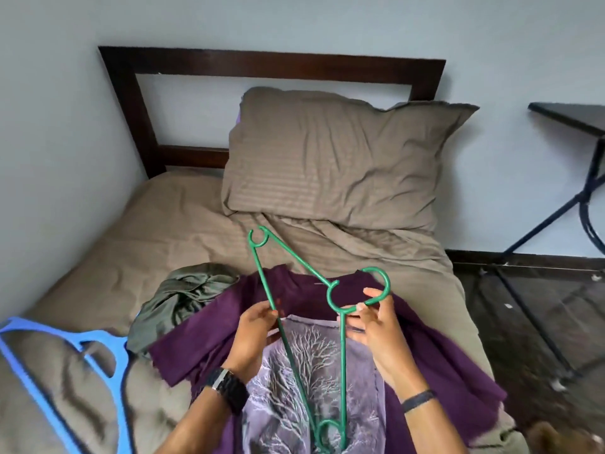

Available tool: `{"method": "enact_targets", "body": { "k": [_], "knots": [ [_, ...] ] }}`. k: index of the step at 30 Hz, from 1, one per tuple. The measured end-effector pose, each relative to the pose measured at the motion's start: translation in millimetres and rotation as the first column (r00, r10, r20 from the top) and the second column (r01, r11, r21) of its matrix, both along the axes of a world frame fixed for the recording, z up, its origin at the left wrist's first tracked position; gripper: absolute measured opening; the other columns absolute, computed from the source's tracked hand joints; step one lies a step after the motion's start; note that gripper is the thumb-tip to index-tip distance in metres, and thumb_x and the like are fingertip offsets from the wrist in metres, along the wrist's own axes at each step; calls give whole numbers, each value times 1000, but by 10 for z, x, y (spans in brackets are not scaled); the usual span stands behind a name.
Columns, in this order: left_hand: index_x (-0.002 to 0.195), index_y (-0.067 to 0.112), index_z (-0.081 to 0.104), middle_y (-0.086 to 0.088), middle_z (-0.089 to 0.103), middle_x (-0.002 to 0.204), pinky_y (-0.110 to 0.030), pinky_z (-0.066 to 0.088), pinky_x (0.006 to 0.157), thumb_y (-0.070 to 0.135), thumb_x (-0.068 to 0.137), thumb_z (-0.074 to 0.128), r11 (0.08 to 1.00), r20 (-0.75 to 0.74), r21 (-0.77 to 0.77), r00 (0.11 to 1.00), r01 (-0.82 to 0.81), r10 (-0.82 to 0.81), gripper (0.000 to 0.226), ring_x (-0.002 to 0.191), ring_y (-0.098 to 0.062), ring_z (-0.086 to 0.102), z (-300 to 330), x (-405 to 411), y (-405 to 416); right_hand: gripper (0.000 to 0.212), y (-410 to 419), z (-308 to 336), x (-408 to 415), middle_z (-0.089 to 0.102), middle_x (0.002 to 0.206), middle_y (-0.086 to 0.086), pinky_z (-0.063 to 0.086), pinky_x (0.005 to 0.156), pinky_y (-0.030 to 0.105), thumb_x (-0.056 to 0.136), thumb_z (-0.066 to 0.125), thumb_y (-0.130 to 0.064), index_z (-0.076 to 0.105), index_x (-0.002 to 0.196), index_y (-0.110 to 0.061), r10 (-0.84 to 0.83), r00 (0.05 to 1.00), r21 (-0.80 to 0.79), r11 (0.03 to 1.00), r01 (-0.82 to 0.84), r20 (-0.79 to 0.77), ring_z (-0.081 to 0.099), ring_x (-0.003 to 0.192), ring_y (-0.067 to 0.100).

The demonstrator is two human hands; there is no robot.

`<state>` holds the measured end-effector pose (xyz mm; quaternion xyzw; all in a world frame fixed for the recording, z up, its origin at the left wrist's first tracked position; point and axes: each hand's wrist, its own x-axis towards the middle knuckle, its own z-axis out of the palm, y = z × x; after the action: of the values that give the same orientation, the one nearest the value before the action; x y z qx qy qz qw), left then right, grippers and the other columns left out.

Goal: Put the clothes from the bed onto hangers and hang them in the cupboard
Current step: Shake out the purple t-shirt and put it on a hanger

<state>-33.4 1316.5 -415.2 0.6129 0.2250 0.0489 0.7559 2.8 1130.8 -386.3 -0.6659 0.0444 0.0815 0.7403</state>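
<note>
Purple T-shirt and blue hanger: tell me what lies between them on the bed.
In the head view, a crumpled olive-green garment lies between the purple T-shirt and the blue hanger, its edge against the shirt's sleeve; the rest is bare brown bedsheet.

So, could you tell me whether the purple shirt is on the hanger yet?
Not yet: the purple shirt lies spread under the green hanger.

Green hanger (pixel 296 339); purple shirt (pixel 451 365) with pale tree print; blue hangers (pixel 98 352); striped tan pillow (pixel 337 158); seemingly olive garment (pixel 176 296).
</note>
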Motion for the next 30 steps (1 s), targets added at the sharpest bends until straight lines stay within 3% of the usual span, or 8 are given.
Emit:
{"method": "enact_targets", "body": {
  "k": [3, 7, 9, 12, 14, 20, 25, 30],
  "knots": [
    [90, 4, 58, -8, 61, 78, -24, 53, 59, -7, 94, 45, 995, -28, -13, 995, 94, -94, 17, 64, -12, 60, -3, 187, -134, 19, -133, 15, 159, 60, 92, 9, 56, 57, 29, 101, 39, -8, 35, 117, -17, -101, 995, 31, 994, 101, -6, 65, 77, 27],
    [80, 5, 61, -7, 60, 70, -26, 56, 59, -7, 91, 51, 971, -36, 48, 972, 233, -231, 19, 59, -10, 61, -62, 465, -332, 10, -168, -47, 379, 63, 71, 12, 37, 43, 24, 103, 37, -23, 43, 95, -22, -199, 980, -136, 970, 200, 21, 51, 46, 14],
    [74, 15, 68, 0, 64, 68, -23, 50, 61, -1, 88, 59, 929, -65, 248, 962, 275, -267, 22, 61, -7, 59, -114, 645, -355, 17, -174, -37, 484, 58, 67, 12, 33, 51, 29, 102, 38, -24, 43, 85, -22, -248, 958, -248, 928, 277, 142, 46, 49, 16],
    [89, 12, 72, -4, 72, 85, -26, 45, 77, 12, 82, 65, 758, -93, 652, 994, 18, 57, 11, 84, -16, 65, -147, 954, -194, 21, -240, 39, 581, 60, 75, 15, 41, 67, 38, 101, 40, -24, 49, 89, -10, -221, 932, -419, 846, 329, 287, 58, 76, 37],
    [99, 7, 68, -13, 70, 102, -33, 45, 84, 17, 82, 64, 660, -125, 751, 985, 14, 122, 20, 101, -28, 63, -180, 1099, -56, 25, -295, 107, 606, 64, 88, 22, 41, 71, 44, 100, 40, -27, 52, 97, -5, -145, 928, -559, 762, 326, 342, 56, 89, 43],
    [114, 0, 48, -26, 57, 118, -41, 45, 88, 23, 84, 67, 572, -327, 795, 936, 200, 127, 43, 111, -42, 54, -259, 1321, 23, 31, -318, 234, 703, 65, 101, 21, 41, 71, 45, 101, 36, -32, 51, 110, -6, 50, 925, -812, 498, 303, 376, 55, 98, 43],
    [107, 0, 52, -25, 62, 109, -36, 43, 84, 8, 81, 63, 645, -257, 760, 950, 85, 178, 29, 106, -40, 56, -327, 1312, 120, 32, -328, 200, 749, 66, 94, 23, 40, 65, 43, 100, 38, -32, 51, 112, -5, 107, 907, -831, 455, 319, 407, 57, 93, 45],
    [87, 4, 60, -22, 66, 96, -34, 42, 78, 3, 78, 65, 615, -207, 782, 972, 96, 112, 10, 97, -36, 60, -334, 1242, 183, 30, -255, 151, 740, 67, 92, 22, 29, 61, 38, 101, 39, -31, 51, 110, -6, 164, 897, -829, 476, 293, 411, 59, 91, 44]
  ]
}}
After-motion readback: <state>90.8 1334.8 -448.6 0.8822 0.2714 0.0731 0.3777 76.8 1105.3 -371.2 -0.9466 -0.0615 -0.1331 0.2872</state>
